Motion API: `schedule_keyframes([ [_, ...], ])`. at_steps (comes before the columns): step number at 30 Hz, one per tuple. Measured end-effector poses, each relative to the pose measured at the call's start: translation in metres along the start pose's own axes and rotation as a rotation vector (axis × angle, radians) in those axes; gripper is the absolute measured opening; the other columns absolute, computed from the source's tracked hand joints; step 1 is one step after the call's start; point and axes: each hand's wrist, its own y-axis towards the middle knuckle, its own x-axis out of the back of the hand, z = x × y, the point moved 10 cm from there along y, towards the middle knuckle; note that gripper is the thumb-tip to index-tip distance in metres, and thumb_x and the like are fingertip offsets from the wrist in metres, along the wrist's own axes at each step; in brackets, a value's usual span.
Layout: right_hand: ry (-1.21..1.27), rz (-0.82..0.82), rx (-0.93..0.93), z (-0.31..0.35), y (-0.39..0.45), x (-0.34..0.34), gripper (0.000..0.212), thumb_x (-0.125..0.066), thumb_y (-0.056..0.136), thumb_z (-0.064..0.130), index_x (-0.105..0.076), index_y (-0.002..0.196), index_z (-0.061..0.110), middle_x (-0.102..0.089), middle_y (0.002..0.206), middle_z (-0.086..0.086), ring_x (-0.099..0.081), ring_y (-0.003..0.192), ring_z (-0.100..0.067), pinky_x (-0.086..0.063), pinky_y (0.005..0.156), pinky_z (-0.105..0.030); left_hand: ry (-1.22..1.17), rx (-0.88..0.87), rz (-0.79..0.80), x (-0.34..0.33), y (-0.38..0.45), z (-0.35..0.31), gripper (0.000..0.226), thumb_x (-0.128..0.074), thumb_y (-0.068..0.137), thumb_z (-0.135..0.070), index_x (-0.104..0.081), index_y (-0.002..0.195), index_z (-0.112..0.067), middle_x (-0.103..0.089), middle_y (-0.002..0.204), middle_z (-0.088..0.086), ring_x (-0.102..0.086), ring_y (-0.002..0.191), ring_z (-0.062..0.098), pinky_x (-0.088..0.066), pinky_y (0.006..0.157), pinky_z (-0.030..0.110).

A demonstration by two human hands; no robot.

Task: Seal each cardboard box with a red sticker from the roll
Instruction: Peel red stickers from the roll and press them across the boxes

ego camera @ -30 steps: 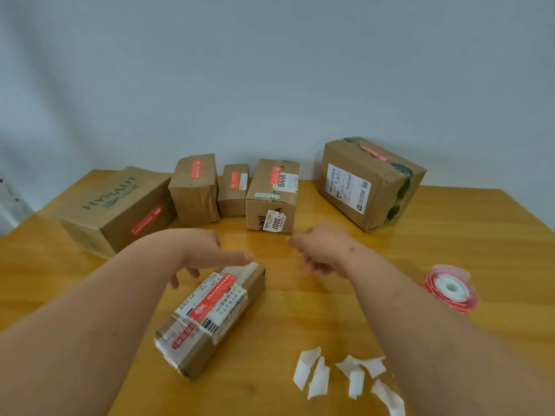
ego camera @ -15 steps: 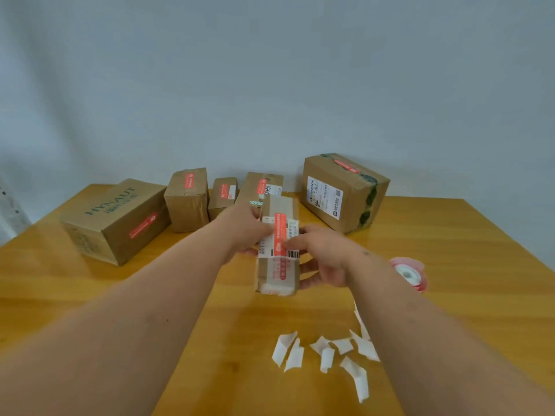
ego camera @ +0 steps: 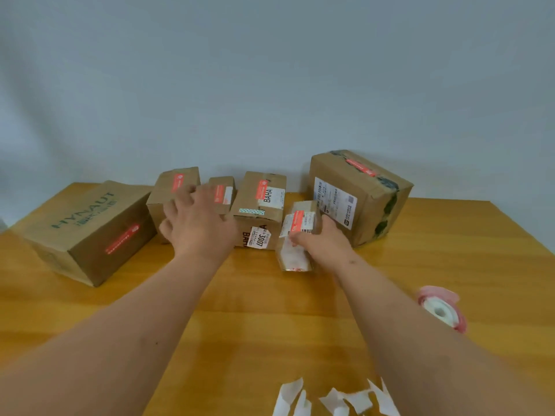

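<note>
My right hand [ego camera: 322,244] grips a small long cardboard box [ego camera: 297,235] with a red sticker and white labels on top; the box stands between the BAHA box [ego camera: 258,211] and the big box at the right [ego camera: 360,196]. My left hand [ego camera: 198,226] hovers with spread fingers in front of the row, holding nothing. The red sticker roll [ego camera: 443,309] lies on the table to the right of my right forearm. Every box in the row shows a red sticker.
A HYNAUT box [ego camera: 87,229] lies at the left, then a mid-sized box [ego camera: 168,193] and a small one [ego camera: 223,193]. White backing strips [ego camera: 336,397] lie scattered at the near edge. The wooden table [ego camera: 270,319] ends at a grey wall.
The small box went from lying near me to being lifted with both hands, then carried back into the row. My left hand has let go and moved left; the right still holds the box.
</note>
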Motion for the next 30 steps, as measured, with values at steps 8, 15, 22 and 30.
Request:
schedule_keyframes([
  [8, -0.264, -0.054, 0.086, 0.001, 0.036, -0.031, 0.074, -0.059, 0.082, 0.021, -0.028, 0.149, 0.026, -0.048, 0.143, -0.002, -0.049, 0.127, -0.026, -0.045, 0.104, -0.047, -0.141, 0.246, -0.286, 0.033, 0.009, 0.096, 0.077, -0.063, 0.079, -0.018, -0.026, 0.146, -0.026, -0.016, 0.156, 0.009, -0.017, 0.142, 0.034, -0.013, 0.112, 0.052],
  [15, -0.361, -0.229, 0.046, 0.019, 0.017, -0.037, 0.091, -0.061, 0.085, 0.015, -0.003, 0.155, 0.029, 0.002, 0.164, -0.002, -0.004, 0.149, -0.032, -0.014, 0.121, -0.049, -0.291, 0.617, -0.504, 0.089, 0.007, 0.191, 0.068, -0.058, 0.081, -0.018, -0.031, 0.143, -0.022, -0.025, 0.155, 0.006, -0.023, 0.142, 0.030, -0.020, 0.114, 0.048],
  [22, -0.503, -0.203, 0.045, 0.023, 0.010, -0.049, 0.074, -0.057, 0.088, 0.020, -0.021, 0.153, 0.019, -0.011, 0.162, -0.004, -0.012, 0.148, -0.033, -0.020, 0.119, -0.050, -0.551, 0.586, -0.197, 0.036, 0.014, 0.191, 0.060, -0.052, 0.086, -0.013, -0.038, 0.144, -0.016, -0.026, 0.152, 0.006, -0.046, 0.124, 0.029, -0.049, 0.098, 0.042],
  [30, -0.566, -0.161, 0.073, 0.026, 0.019, -0.044, 0.054, -0.041, 0.095, 0.024, -0.033, 0.149, 0.026, -0.017, 0.160, -0.001, -0.015, 0.144, -0.035, -0.022, 0.117, -0.049, -0.594, 0.467, -0.069, 0.009, 0.036, 0.158, 0.054, -0.053, 0.093, -0.012, -0.040, 0.146, -0.015, -0.017, 0.156, 0.001, -0.041, 0.130, 0.023, -0.040, 0.102, 0.029],
])
